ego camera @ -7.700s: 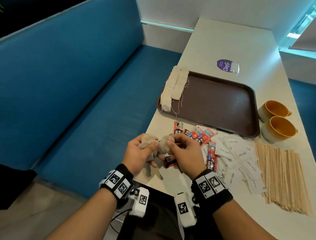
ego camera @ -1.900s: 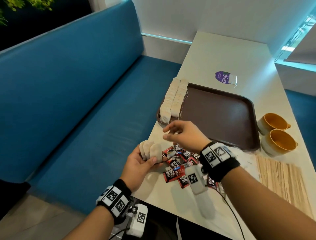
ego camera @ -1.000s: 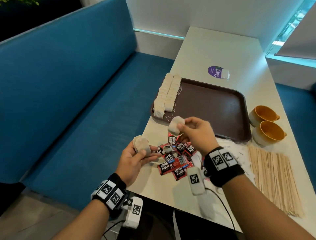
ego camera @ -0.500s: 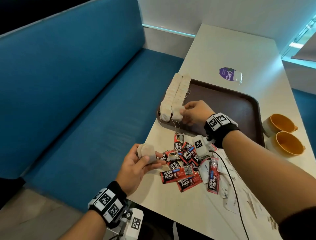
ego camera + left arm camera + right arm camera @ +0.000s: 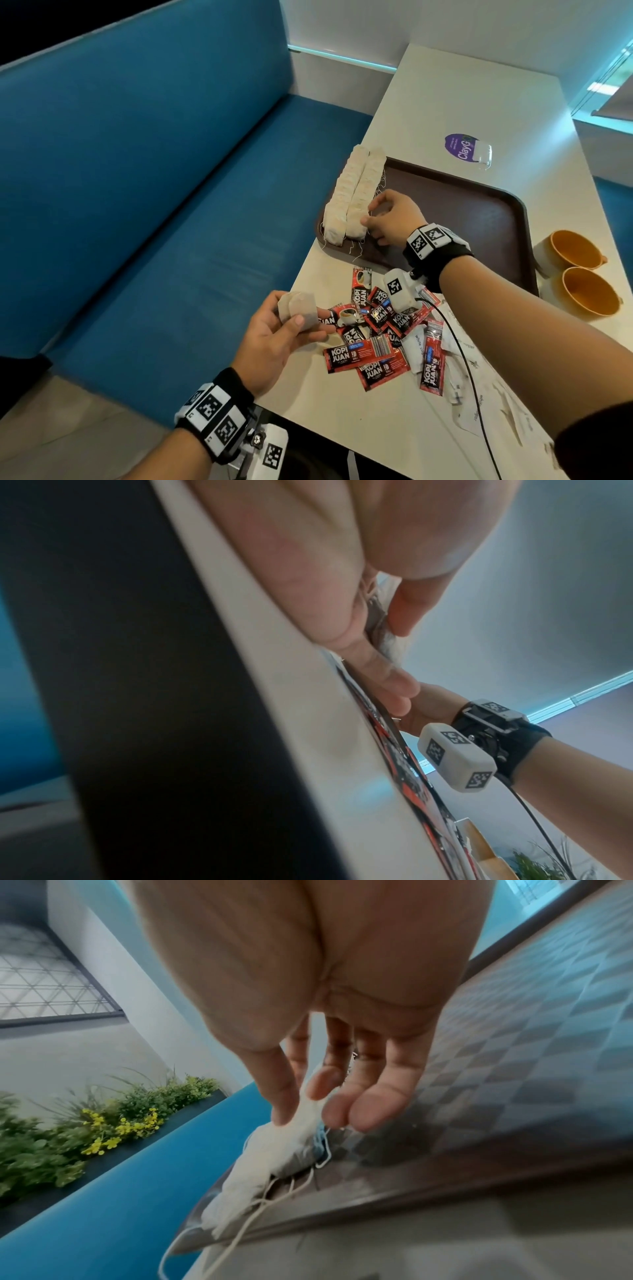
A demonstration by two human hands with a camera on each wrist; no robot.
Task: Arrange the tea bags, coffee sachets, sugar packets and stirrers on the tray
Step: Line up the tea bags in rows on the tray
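Note:
Two rows of tea bags (image 5: 356, 192) lie along the left side of the brown tray (image 5: 479, 212). My right hand (image 5: 370, 214) is at the near end of the right row. In the right wrist view, the right hand (image 5: 301, 1099) pinches a tea bag (image 5: 291, 1137) there between thumb and forefinger, its strings trailing over the tray rim (image 5: 411, 1199). My left hand (image 5: 308, 318) hovers over the table's near-left edge and holds two tea bags (image 5: 298, 310); the left wrist view shows the left hand (image 5: 390, 631) gripping them. Red coffee sachets (image 5: 376, 325) and white sugar packets (image 5: 459, 359) lie loose before the tray. The stirrers are hidden.
Two orange cups (image 5: 579, 274) stand right of the tray. A clear lid with a purple label (image 5: 467, 150) lies beyond the tray. A blue bench (image 5: 171, 205) runs along the table's left edge. The right wrist's cable (image 5: 469, 377) crosses the packets.
My right hand took one tea bag from the left hand and carried it to the near end of the right row on the tray. The left hand stayed put with fewer bags.

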